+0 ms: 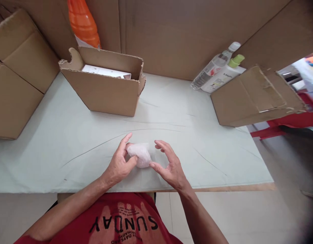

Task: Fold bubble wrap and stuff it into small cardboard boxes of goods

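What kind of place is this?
Probably a packing station: cardboard boxes stand around a paper-covered table, bottles lean on the back wall, and both hands hold a small wrapped bundle.

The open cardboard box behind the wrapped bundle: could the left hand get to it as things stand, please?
Probably yes. The left hand rests on the small white wrapped bundle, and only bare table covering lies between it and the open cardboard box. It would have to let go of the bundle first.
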`<state>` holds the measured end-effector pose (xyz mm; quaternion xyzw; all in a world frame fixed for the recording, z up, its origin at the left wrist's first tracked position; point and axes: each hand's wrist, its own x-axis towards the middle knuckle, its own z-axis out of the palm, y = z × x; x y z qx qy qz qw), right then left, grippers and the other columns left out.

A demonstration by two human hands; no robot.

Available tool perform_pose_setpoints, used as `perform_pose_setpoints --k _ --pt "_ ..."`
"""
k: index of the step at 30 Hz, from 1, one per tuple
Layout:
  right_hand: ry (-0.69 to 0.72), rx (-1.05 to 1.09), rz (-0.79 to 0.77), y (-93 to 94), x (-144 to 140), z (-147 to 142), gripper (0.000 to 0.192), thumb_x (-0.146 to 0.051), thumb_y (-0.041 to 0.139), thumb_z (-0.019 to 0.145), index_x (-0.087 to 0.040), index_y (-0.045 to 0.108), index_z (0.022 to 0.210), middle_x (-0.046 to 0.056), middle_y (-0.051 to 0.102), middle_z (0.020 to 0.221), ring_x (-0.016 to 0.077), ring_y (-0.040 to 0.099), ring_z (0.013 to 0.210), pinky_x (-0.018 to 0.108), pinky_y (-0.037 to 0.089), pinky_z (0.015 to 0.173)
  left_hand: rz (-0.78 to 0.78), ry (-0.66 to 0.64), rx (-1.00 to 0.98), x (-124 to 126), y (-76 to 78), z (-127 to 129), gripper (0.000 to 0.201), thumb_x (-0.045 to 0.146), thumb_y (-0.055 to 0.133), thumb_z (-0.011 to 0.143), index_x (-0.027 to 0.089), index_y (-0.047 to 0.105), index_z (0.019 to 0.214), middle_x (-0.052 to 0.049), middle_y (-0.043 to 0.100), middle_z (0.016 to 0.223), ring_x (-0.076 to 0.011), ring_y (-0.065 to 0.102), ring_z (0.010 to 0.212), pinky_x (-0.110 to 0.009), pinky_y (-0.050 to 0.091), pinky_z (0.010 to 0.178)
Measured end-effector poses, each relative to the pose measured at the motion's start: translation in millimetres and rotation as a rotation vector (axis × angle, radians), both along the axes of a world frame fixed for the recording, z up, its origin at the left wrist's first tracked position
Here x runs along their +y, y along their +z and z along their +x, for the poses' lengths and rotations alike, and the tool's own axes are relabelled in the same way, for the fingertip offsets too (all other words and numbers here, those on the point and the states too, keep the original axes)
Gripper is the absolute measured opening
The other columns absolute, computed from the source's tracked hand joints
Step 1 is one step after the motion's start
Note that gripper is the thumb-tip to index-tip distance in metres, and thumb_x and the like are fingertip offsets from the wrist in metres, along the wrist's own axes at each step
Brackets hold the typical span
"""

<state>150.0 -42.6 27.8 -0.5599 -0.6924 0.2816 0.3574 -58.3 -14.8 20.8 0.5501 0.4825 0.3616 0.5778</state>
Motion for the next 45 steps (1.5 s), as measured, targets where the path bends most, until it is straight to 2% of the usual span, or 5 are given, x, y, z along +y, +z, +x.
perform_pose_setpoints --k 17,25,31,39,45 --pt "0.229 0.227 -0.252 16.1 37 -2 0.051 -0.041 0.076 0.084 -0.026 0.062 0.131 0.008 0.074 0.109 0.022 0.069 0.094 0.034 0.057 0.083 0.116 -0.359 0.254 11 -10.6 -28 0.087 0.016 0.059 0.081 0.024 0.024 0.16 -0.004 0.07 0.103 -0.0193 0.067 0.083 -0.032 0.055 0.075" --pt "0.106 0.446 -0.227 70.0 77 9 0.022 -0.042 0.075 0.087 -0.024 0.073 0.1 0.003 0.073 0.083 0.0174 0.068 0.07 0.028 0.056 0.06 1.061 0.173 0.677 113 74.1 -99 0.075 0.023 0.063 0.09 0.027 0.03 0.157 -0.014 0.05 0.151 -0.0316 0.046 0.142 -0.052 0.038 0.117" --pt "-0.031 0.576 0.137 125.2 144 -6 0.028 -0.046 0.08 0.082 -0.028 0.072 0.101 0.002 0.075 0.093 0.0189 0.072 0.082 0.033 0.061 0.072 1.156 0.206 0.922 188 95.4 -120 0.055 0.014 0.053 0.087 0.016 0.049 0.142 -0.008 0.071 0.103 -0.0268 0.064 0.105 -0.053 0.039 0.113" --pt "0.068 0.341 0.126 150.2 203 -32 0.033 -0.045 0.076 0.081 -0.02 0.07 0.101 0.004 0.075 0.091 0.0173 0.069 0.079 0.031 0.056 0.069 1.309 0.149 0.961 111 94.9 -111 0.04 0.003 0.048 0.089 0.013 0.058 0.126 -0.001 0.061 0.076 -0.02 0.058 0.077 -0.049 0.044 0.107" --pt "-0.068 -0.715 0.142 175.9 191 -59 0.015 -0.032 0.065 0.083 -0.019 0.069 0.089 0.003 0.07 0.072 0.0183 0.061 0.067 0.029 0.039 0.062 1.26 0.14 1.033 68 101.1 -112 0.044 -0.004 0.049 0.086 0.01 0.057 0.127 -0.002 0.066 0.08 -0.02 0.058 0.075 -0.052 0.044 0.103"
